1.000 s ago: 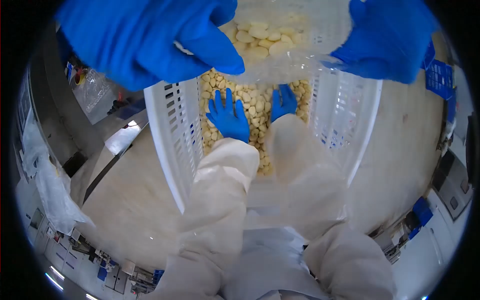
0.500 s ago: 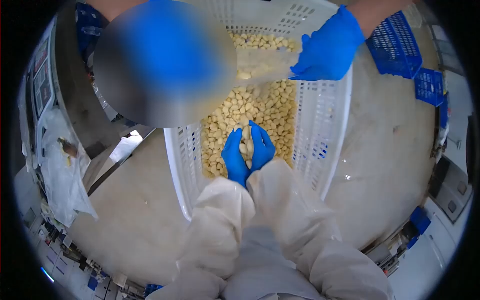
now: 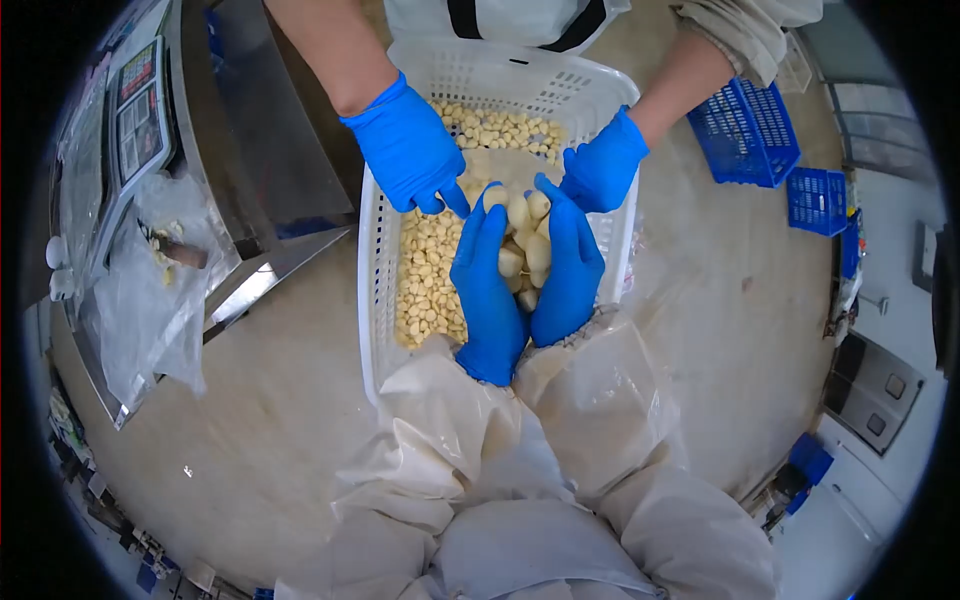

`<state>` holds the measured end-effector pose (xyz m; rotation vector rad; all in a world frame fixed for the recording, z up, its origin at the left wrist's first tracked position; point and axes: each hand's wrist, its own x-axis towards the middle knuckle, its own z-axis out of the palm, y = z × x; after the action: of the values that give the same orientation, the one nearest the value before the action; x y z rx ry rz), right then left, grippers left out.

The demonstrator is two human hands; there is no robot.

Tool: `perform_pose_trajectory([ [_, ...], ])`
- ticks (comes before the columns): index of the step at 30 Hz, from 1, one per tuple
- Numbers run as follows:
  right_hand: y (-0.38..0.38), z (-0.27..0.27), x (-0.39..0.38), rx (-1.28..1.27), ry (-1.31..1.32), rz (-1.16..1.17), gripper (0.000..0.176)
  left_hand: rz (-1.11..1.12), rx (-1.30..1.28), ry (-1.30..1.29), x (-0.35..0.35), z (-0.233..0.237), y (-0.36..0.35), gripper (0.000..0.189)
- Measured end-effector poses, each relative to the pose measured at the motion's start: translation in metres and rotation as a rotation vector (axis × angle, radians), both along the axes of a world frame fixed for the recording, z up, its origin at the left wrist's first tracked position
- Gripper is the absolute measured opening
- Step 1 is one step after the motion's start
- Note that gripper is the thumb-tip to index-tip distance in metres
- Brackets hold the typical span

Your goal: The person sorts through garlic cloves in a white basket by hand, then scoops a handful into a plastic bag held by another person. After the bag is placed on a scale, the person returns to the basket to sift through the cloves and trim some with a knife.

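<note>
Beige floor [image 3: 290, 430] all round. Nearest: wearer's left hand [image 3: 490, 295] and right hand [image 3: 567, 265], both blue-gloved, cupped together around a heap of cream, clove-shaped pieces [image 3: 525, 240], held above a white perforated plastic crate [image 3: 370, 300]. Crate has more loose cream pieces [image 3: 430, 280] in it. Just ahead of wearer's fingertips: translucent plastic bag [image 3: 505, 166], between co-worker's blue-gloved right hand [image 3: 410, 150] and left hand [image 3: 606, 165], fingers curled at its edges; can't tell if wearer's fingers touch it. Off left: stainless-steel bench [image 3: 275, 60] carrying a digital scale [image 3: 140, 125] and crumpled clear plastic sheet [image 3: 150, 330]. Farther right: two blue lattice plastic baskets [image 3: 750, 135] on floor.
</note>
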<state>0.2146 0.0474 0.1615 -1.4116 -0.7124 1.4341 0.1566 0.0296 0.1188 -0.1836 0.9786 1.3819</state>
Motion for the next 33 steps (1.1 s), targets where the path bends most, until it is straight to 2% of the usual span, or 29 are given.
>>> perform_pose_trajectory([
  [3,0.003,-0.002,0.002,-0.015,-0.015,-0.006,0.042,-0.018,0.000,-0.082,-0.005,0.024,0.005,0.042],
  [6,0.000,-0.008,0.004,-0.011,-0.067,-0.034,0.044,0.050,-0.023,-0.077,0.002,0.024,0.008,0.043],
  [8,-0.002,-0.010,0.004,0.109,-0.249,0.018,0.043,0.074,-0.019,-0.096,0.003,0.024,0.008,0.044],
  [10,-0.003,-0.007,0.007,0.224,-0.492,0.105,0.038,0.075,0.001,-0.171,-0.001,0.044,0.012,0.048],
  [11,-0.004,-0.006,0.008,0.280,-0.627,0.162,0.035,0.044,-0.035,-0.129,-0.002,0.043,0.010,0.049],
  [14,-0.007,-0.025,0.010,0.131,-0.205,0.061,0.036,-0.012,-0.063,-0.010,-0.002,0.033,0.002,0.051],
  [16,-0.006,-0.015,0.008,-0.044,-0.057,0.022,0.038,-0.003,0.029,0.052,0.001,0.029,-0.001,0.051],
  [18,-0.006,-0.007,0.006,-0.054,-0.069,0.006,0.039,0.005,0.037,0.053,0.001,0.031,-0.002,0.051],
  [20,-0.008,-0.002,0.003,0.096,-0.238,0.014,0.041,0.018,0.011,0.061,0.002,0.034,-0.004,0.051],
  [22,-0.008,0.009,-0.004,0.081,0.011,-0.057,0.043,0.039,-0.040,0.075,0.002,0.044,-0.001,0.051],
  [24,-0.005,0.033,-0.005,-0.092,0.126,-0.038,0.046,-0.077,-0.109,0.053,-0.008,0.074,0.001,0.048],
  [25,0.002,0.049,-0.002,-0.257,0.113,0.020,0.047,-0.077,-0.076,0.040,-0.009,0.077,0.003,0.046],
  [26,0.008,0.052,-0.002,-0.301,0.120,0.035,0.045,-0.078,-0.043,0.026,-0.009,0.079,0.005,0.044],
  [27,0.013,0.055,-0.002,-0.345,0.127,0.050,0.043,-0.024,0.052,0.008,-0.005,0.060,0.006,0.043],
  [30,0.019,0.027,-0.013,-0.125,0.206,-0.039,0.032,0.077,0.066,0.090,0.004,0.077,0.024,0.030],
  [31,0.018,0.029,-0.013,-0.095,0.304,-0.064,0.026,0.028,0.054,0.040,-0.001,0.076,0.024,0.027],
  [33,0.011,0.043,-0.008,-0.094,0.257,-0.049,0.026,-0.030,0.059,0.005,-0.004,0.069,0.019,0.023],
])
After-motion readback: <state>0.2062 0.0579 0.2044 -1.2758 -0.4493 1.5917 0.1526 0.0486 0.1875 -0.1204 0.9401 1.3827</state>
